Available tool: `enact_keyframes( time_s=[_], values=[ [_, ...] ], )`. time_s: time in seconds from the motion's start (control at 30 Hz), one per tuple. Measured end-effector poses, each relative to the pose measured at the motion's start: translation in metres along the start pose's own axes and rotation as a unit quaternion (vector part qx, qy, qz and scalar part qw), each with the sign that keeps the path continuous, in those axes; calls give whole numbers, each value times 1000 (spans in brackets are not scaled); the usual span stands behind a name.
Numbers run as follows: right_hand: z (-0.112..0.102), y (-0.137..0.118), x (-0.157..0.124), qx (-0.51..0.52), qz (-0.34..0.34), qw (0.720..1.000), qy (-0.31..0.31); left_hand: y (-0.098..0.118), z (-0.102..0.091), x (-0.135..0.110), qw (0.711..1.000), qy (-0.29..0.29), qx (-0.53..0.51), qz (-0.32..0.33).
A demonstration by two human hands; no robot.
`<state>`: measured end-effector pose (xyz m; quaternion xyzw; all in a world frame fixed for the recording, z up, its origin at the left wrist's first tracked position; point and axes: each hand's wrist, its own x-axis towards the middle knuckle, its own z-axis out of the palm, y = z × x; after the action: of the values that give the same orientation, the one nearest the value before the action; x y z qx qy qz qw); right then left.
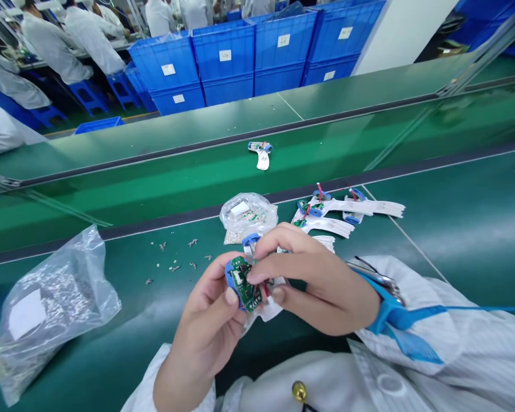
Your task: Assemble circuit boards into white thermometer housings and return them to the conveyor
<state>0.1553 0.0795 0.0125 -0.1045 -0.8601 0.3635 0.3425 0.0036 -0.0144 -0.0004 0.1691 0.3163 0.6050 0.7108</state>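
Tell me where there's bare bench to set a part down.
Bare bench right of the white parts, beyond the right sleeve; also between the big bag and left hand, nearer than the loose bits. Crowded: from the small bag to the white parts.

Ahead of me, past the green belt (175, 178) and its far ledge (223, 121), I see blue bins (212, 73) stacked two high, white labels (284, 40) on their fronts. A white pillar (405, 34) stands just right of them. To my left, people (51, 46) in white coats sit on blue stools (86, 94), near a blue crate (98, 124). A metal rail (483, 54) slants at my far right
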Motion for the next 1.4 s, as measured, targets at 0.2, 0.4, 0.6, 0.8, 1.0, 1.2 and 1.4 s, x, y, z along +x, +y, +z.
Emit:
enact_keyframes(
  time_s=[0.2, 0.4, 0.6, 0.8, 1.0, 1.2, 1.4],
  values=[
    [7, 10, -3, 36, 3, 999, 8, -3, 0, -1, 1000, 25, -9, 3],
    [12, 17, -5, 196, 64, 978, 37, -4, 0, 3, 995, 75, 55, 41],
    [2, 14, 8, 224, 142, 964, 21, -10, -1, -3, 965, 130, 190, 122],
    [-7, 5, 20, 45, 49, 996, -67, -9, 8, -9, 950, 139, 246, 133],
    [-8, 2, 24, 18, 35, 996, -83, -7, 9, -10, 944, 122, 267, 151],
    [-10, 0, 27, 12, 34, 994, -100, -4, 9, -12, 934, 106, 306, 149],
    [-13, -2, 30, -55, 24, 991, -119, 1, 6, -13, 866, 116, 456, 170]
  ],
)
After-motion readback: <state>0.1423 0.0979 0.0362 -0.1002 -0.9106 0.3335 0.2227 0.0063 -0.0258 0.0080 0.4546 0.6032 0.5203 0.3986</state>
